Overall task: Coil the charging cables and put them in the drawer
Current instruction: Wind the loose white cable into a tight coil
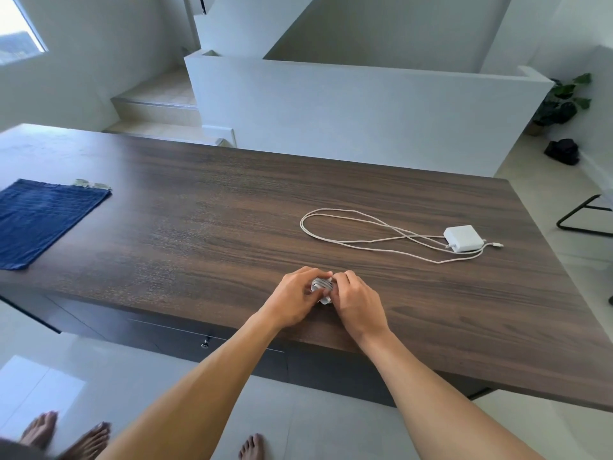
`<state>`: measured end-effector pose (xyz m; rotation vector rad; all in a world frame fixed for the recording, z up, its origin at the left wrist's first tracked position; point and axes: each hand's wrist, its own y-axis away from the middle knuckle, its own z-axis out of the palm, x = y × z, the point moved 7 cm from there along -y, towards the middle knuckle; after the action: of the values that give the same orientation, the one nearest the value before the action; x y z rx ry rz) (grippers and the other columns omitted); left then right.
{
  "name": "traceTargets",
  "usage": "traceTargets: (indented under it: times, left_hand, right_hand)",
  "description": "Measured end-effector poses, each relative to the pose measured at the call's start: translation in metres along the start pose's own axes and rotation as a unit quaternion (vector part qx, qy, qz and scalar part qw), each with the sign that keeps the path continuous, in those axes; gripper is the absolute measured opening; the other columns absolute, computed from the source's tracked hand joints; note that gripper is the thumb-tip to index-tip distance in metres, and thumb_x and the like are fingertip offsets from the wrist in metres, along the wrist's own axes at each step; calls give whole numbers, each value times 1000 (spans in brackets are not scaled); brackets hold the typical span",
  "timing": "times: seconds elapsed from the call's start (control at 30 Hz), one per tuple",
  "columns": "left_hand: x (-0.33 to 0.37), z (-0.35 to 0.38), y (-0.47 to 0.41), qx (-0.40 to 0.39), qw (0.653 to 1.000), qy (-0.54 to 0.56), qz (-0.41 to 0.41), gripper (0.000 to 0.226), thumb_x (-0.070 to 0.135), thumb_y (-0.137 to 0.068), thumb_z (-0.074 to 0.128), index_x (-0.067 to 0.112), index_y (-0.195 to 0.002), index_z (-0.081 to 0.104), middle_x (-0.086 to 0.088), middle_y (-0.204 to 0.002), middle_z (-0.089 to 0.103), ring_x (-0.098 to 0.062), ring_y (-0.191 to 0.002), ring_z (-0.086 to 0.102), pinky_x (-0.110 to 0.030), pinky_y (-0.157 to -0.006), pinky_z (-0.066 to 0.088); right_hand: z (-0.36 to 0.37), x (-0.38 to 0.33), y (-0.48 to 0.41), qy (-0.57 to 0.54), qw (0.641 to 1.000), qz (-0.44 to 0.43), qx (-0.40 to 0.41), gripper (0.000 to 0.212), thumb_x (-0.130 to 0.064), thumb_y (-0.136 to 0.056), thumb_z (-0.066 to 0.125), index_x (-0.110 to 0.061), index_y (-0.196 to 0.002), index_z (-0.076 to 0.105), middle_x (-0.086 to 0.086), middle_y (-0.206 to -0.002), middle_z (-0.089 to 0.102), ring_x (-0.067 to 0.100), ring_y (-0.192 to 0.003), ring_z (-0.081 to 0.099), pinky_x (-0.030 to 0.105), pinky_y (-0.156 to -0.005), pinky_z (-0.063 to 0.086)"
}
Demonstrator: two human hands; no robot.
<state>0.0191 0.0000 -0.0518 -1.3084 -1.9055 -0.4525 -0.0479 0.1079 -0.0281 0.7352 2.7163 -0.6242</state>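
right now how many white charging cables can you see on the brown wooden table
2. One white coiled cable is held between the left hand and right hand near the front edge; one loose white cable lies to the right, beside a white power adapter.

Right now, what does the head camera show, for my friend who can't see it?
Two hands, left hand and right hand, hold a coiled white cable over a wooden table. A loose cable with its charger lies to the right; a blue towel lies left.
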Motion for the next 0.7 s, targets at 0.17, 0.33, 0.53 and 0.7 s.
traceTargets:
  times: [0.17, 0.33, 0.53, 0.7]
  left_hand:
    - [0, 1, -1, -8, 1000, -15, 9, 33, 18, -92, 66, 24, -125, 65, 7, -121, 64, -2, -108, 58, -1, -88, 39]
    - [-1, 1, 0, -9, 1000, -11, 7, 34, 19, -92, 66, 24, -125, 65, 7, -122, 64, -4, -110, 58, -10, -94, 41]
    - [-1, 1, 3, -1, 999, 43, -25, 39, 17, -90, 67, 22, -127, 55, 9, -114, 63, 1, -94, 63, -6, -79, 47]
    - [-4, 1, 4, -3, 997, 60, -44, 25, 15, -90, 67, 19, -112, 55, 7, -105, 69, 3, -89, 66, -13, -74, 52]
  right_hand:
    - [5, 14, 2, -70, 997, 19, -28, 20, -21, -95, 54, -10, -107, 65, 7, -100, 66, 26, -87, 64, 34, -70, 47]
    - [9, 21, 4, -129, 989, 67, -20, 21, -16, -90, 58, -10, -109, 66, 6, -102, 65, 21, -90, 61, 32, -77, 49]
    - [14, 30, 1, -202, 971, 118, -53, 18, -10, -91, 56, -11, -106, 66, 0, -101, 66, 11, -90, 59, 23, -82, 48]
    - [20, 39, 6, -267, 942, 202, -29, 16, -9, -92, 54, -14, -101, 66, -3, -96, 67, 11, -90, 60, 19, -80, 43]
